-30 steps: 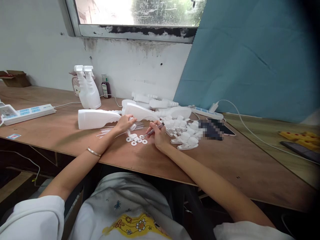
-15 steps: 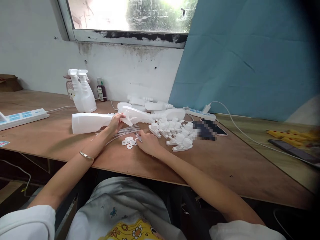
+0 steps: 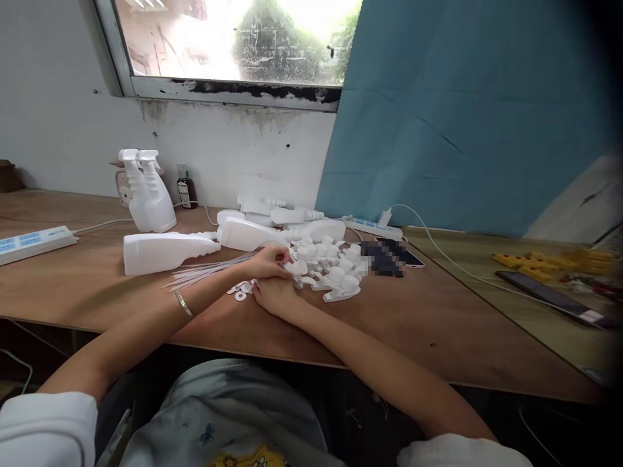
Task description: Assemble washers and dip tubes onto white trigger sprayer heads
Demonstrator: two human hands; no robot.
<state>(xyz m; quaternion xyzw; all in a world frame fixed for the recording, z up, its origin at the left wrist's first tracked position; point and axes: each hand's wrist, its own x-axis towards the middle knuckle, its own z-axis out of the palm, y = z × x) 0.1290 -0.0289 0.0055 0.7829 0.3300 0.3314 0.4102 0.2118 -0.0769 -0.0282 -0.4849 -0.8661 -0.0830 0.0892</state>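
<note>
My left hand (image 3: pixel 267 261) crosses over the right one, its fingers curled round a white spray trigger head (image 3: pixel 298 267) at the edge of the pile. Just below and touching it, my right hand (image 3: pixel 277 295) is closed; its fingertips are partly hidden, and I cannot make out what is in them. Flat white washers (image 3: pixel 240 296) lie left of my right hand. Thin white dip tubes (image 3: pixel 195 275) run under my left wrist. More trigger heads (image 3: pixel 343 283) are heaped to the right. One white bottle (image 3: pixel 156 253) lies on its side at left, another (image 3: pixel 238 233) behind my hands.
Two spray bottles (image 3: pixel 154 201) with heads on stand at the back left, near a small dark bottle (image 3: pixel 186 189). More white bottles (image 3: pixel 316 229) lie along the wall. Power strips (image 3: pixel 36 244), a phone (image 3: pixel 413 256), a cable and yellow pieces (image 3: pixel 525 263) sit around the wooden table (image 3: pixel 389 331).
My left hand has moved right and down from near the bottles, now crossing over my right hand. The dip tubes lie fanned out further left. The whole view has shifted slightly.
</note>
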